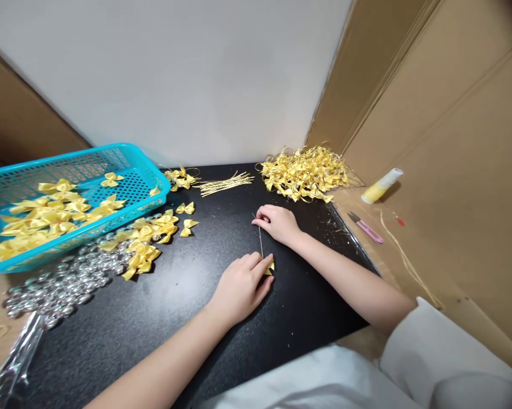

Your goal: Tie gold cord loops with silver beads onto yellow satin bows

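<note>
Over the black tabletop (188, 318), my left hand (243, 284) is closed on a yellow ribbon bow (270, 267), most of it covered by the fingers. A thin cord (261, 241) runs from that bow up to my right hand (277, 222). The right hand's thumb and fingertips are pinched together on the cord's far end. The cord looks stretched nearly straight between both hands. Whether a bead is attached to the bow is hidden.
A turquoise basket (147, 201) of yellow bows stands at left. Silvery beads (75, 278) and loose bows (142, 258) lie before it. Behind are cut gold cords (226, 184) and heaped finished bows (302, 173). Thread snips (366, 227) and a thread spool (382, 186) are at right.
</note>
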Tool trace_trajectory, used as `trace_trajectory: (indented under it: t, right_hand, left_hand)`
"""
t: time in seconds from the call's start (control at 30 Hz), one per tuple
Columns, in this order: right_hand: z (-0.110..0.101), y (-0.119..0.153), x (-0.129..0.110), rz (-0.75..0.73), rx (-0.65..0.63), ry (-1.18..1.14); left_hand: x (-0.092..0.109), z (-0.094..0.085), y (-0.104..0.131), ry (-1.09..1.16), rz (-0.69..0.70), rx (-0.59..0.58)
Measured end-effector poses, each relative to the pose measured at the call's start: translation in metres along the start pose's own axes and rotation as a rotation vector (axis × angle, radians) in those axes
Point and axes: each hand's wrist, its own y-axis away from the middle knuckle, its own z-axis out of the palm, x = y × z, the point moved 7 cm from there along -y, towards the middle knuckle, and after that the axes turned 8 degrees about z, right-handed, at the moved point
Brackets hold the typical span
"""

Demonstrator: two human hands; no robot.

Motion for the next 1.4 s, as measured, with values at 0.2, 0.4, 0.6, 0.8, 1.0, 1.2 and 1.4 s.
trace_trajectory:
  t: [0.2,0.4,0.6,0.8,1.0,1.2,1.4]
  right_hand:
    - [-0.009,-0.022,-0.004,-0.043,-0.032,0.038]
    - [-0.018,-0.086,-0.031,-0.104,-0.031,0.127]
    - [0.013,-0.127,-0.051,-0.16,-0.108,0.17]
    - [0.028,-0.144,-0.049,-0.097,-0.085,0.147]
    - [0.024,-0.147,-0.05,-0.073,-0.05,0.085]
    - [0.01,-0.144,-0.047,-0.107,0.037,-0.004]
    - [-0.028,-0.118,-0.045,-0.208,0.267,-0.173]
  left_hand:
    - [-0.001,-0.001,-0.001,0.024,-0.033,-0.019]
    - [-0.001,-0.009,0.002,0.089,-0.039,0.077]
    - [-0.002,-0.017,0.005,0.145,-0.015,0.212]
    - [-0.004,-0.017,0.008,0.233,-0.032,0.253]
    - [-0.004,-0.02,0.008,0.268,-0.044,0.281]
    - [-0.005,-0.021,0.008,0.302,-0.054,0.286]
    - [-0.007,-0.025,0.009,0.324,-0.07,0.309]
